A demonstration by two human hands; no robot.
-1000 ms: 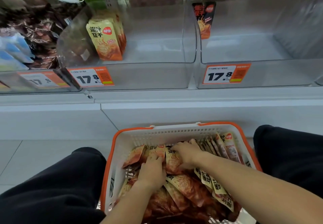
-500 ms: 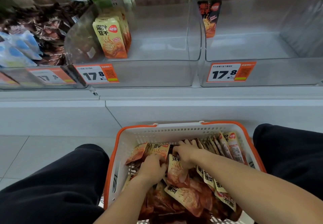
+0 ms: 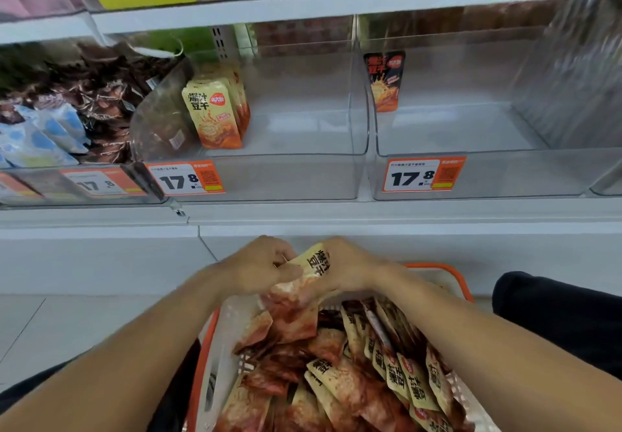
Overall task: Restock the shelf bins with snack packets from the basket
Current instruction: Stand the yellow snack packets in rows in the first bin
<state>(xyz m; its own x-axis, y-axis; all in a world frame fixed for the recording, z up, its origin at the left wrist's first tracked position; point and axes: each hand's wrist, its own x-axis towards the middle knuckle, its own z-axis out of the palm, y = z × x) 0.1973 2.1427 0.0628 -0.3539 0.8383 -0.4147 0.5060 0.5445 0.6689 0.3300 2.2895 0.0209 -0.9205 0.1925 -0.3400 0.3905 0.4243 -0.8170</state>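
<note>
Left hand [image 3: 259, 265] and right hand [image 3: 350, 268] curled round a bunch of tofu snack packets [image 3: 304, 283], lifted above the basket [image 3: 447, 271]. Probably light, crinkly, slippery; best gripped across the stack's flat faces.

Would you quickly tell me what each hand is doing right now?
Left hand: grips the bunch of snack packets.
Right hand: grips the same bunch.
</note>
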